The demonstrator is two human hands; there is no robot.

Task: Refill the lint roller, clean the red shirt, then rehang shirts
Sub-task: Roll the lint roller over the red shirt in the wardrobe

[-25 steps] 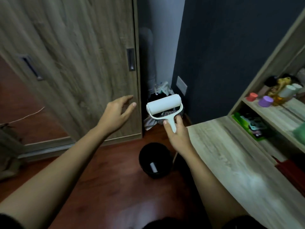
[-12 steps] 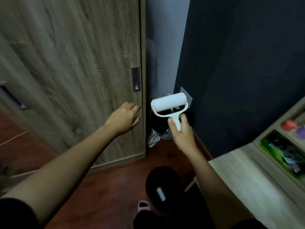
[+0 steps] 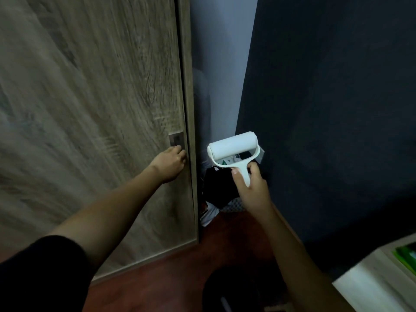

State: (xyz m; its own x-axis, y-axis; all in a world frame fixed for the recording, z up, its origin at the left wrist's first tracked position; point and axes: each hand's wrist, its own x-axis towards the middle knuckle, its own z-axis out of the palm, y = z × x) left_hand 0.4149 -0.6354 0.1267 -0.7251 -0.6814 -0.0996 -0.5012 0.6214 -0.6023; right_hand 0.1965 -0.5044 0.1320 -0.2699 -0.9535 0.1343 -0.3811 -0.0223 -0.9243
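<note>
White plastic lint roller (image 3: 233, 147), smooth fat cylinder on a Y-shaped frame, sits upright in the right hand (image 3: 252, 190), which is wrapped round the stubby handle. At its 9 o'clock, the left hand (image 3: 170, 165) curls its fingers at the recessed metal pull (image 3: 176, 139) of a grainy wood-look wardrobe door (image 3: 94, 113). Dark matte wall (image 3: 337, 109) at 3 o'clock, reddish wood floor (image 3: 175, 273) below, pale desk (image 3: 371, 287) corner at 5.

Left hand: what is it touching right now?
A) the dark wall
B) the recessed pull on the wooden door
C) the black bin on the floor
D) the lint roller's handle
B: the left hand has its fingers at the metal pull near the wooden door edge.
</note>
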